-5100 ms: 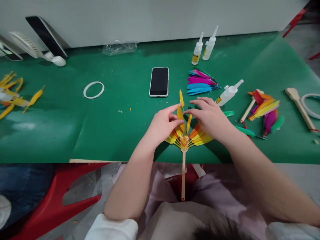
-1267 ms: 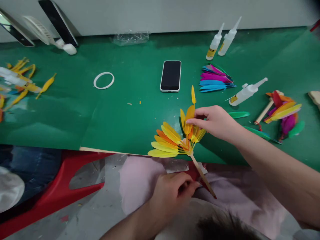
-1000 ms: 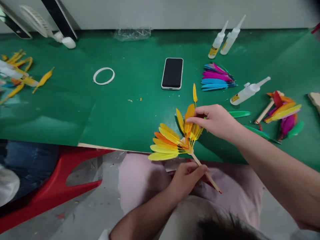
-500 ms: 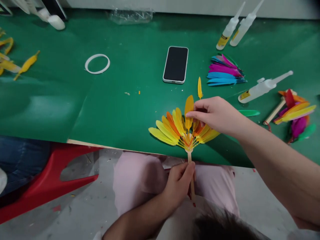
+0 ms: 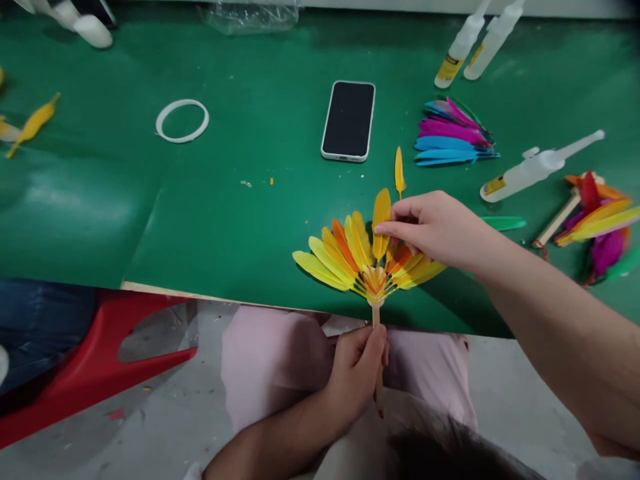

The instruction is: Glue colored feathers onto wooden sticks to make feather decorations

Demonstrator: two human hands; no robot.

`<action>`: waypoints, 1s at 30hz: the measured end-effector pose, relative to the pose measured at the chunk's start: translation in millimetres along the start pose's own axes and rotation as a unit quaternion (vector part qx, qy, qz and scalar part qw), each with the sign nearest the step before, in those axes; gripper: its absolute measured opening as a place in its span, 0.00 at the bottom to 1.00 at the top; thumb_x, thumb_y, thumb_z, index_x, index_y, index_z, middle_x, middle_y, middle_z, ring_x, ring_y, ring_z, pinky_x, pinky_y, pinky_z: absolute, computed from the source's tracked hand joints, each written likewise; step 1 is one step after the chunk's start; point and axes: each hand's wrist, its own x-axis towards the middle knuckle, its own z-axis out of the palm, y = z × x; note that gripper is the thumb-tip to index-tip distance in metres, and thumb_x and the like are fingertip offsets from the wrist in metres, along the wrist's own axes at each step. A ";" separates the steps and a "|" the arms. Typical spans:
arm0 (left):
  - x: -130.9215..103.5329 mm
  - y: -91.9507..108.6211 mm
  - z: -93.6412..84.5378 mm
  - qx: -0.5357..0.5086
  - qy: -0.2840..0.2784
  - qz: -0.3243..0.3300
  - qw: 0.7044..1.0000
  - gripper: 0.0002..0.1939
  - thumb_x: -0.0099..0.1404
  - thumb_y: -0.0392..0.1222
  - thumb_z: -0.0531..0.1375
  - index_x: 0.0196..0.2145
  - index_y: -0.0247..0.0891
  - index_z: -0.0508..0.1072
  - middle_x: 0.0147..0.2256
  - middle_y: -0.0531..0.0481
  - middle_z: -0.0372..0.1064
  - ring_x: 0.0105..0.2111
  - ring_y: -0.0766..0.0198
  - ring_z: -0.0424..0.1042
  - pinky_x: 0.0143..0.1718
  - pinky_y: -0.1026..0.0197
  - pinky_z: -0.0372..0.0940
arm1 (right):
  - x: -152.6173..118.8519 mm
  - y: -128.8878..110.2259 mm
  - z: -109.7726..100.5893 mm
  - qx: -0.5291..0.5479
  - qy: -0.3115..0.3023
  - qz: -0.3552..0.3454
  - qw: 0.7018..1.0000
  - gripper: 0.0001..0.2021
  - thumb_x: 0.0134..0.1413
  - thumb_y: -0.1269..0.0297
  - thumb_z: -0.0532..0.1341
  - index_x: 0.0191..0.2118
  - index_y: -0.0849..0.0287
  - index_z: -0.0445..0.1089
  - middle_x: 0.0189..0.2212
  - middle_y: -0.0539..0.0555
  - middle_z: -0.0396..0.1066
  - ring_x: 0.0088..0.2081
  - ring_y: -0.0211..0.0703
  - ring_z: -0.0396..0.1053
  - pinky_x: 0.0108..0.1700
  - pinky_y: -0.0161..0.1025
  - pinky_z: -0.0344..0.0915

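Note:
My left hand point(image 5: 357, 363) is closed round the wooden handle of a feather fan point(image 5: 376, 283), held at the table's front edge. Yellow and orange feathers spread out from the fan's small pale head. Between the thumb and fingers of my right hand point(image 5: 425, 223) is a yellow-orange feather point(image 5: 381, 210), standing upright over the middle of the fan with its lower end at the head. My right fingers cover part of the fan's right side. Just beyond that hand, a loose narrow yellow feather point(image 5: 399, 172) lies on the table.
On the green table point(image 5: 225, 220) lie a phone point(image 5: 349, 120), a white ring point(image 5: 159, 123) and blue and magenta feathers point(image 5: 455, 137). A glue bottle point(image 5: 525, 175) lies right, near a multicoloured feather bundle point(image 5: 600, 213); two more bottles point(image 5: 457, 53) stand behind. A red stool point(image 5: 100, 353) is at left.
The camera view has shifted slightly, so the table items sit a little differently in it. Both hands keep their grips, and the held feather stays over the fan's middle.

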 end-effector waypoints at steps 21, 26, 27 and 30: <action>0.3 -1.7 1.4 0.003 0.007 -0.004 1.000 0.29 0.60 0.64 0.45 0.16 0.37 0.58 0.14 0.56 0.51 0.16 0.71 0.52 0.18 0.67 0.48 | 10.8 1.1 3.8 -0.008 -0.033 -0.008 0.999 0.19 0.49 0.52 0.58 0.16 0.59 0.60 0.12 0.46 0.59 0.16 0.30 0.55 0.22 0.35 0.49; 0.7 0.1 1.6 -0.002 0.007 0.007 1.000 0.29 0.60 0.64 0.46 0.16 0.37 0.57 0.14 0.56 0.50 0.16 0.71 0.51 0.19 0.67 0.47 | 11.0 0.4 3.5 0.010 -0.035 0.000 0.999 0.19 0.48 0.51 0.58 0.17 0.59 0.62 0.12 0.46 0.58 0.16 0.30 0.54 0.22 0.35 0.49; 0.6 0.2 1.7 -0.003 0.006 0.005 1.000 0.29 0.61 0.64 0.46 0.16 0.37 0.57 0.14 0.56 0.50 0.16 0.71 0.51 0.19 0.67 0.47 | 11.0 0.0 3.5 0.012 -0.034 0.000 0.999 0.19 0.48 0.51 0.58 0.17 0.59 0.62 0.12 0.46 0.58 0.16 0.31 0.55 0.22 0.35 0.49; 0.2 -0.3 1.6 0.002 0.005 -0.002 1.000 0.29 0.61 0.64 0.45 0.16 0.37 0.57 0.14 0.56 0.51 0.16 0.71 0.51 0.19 0.67 0.48 | 11.2 -1.0 3.7 0.010 -0.030 0.001 1.000 0.18 0.48 0.53 0.59 0.17 0.59 0.63 0.12 0.46 0.59 0.17 0.31 0.55 0.22 0.35 0.49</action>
